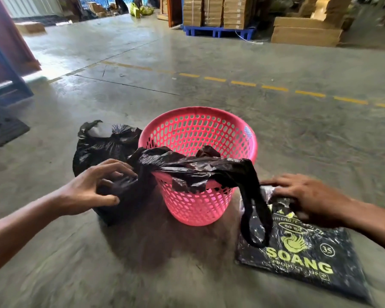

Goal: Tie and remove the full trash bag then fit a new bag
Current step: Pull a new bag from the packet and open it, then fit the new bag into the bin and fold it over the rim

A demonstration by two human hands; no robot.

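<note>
A pink perforated basket stands on the concrete floor, with nothing visible inside it. A new black bag lies crumpled across its near rim, one handle loop hanging down the right side. The full black trash bag sits on the floor just left of the basket, its top tied. My left hand is beside the basket's left rim, fingers curled into the black plastic there. My right hand rests flat on the pack of black bags printed "SOANG", lying to the right of the basket.
A dashed yellow line crosses the floor beyond the basket. Stacked cardboard boxes stand on a blue pallet at the back. A blue rack frame and a dark mat are at the left.
</note>
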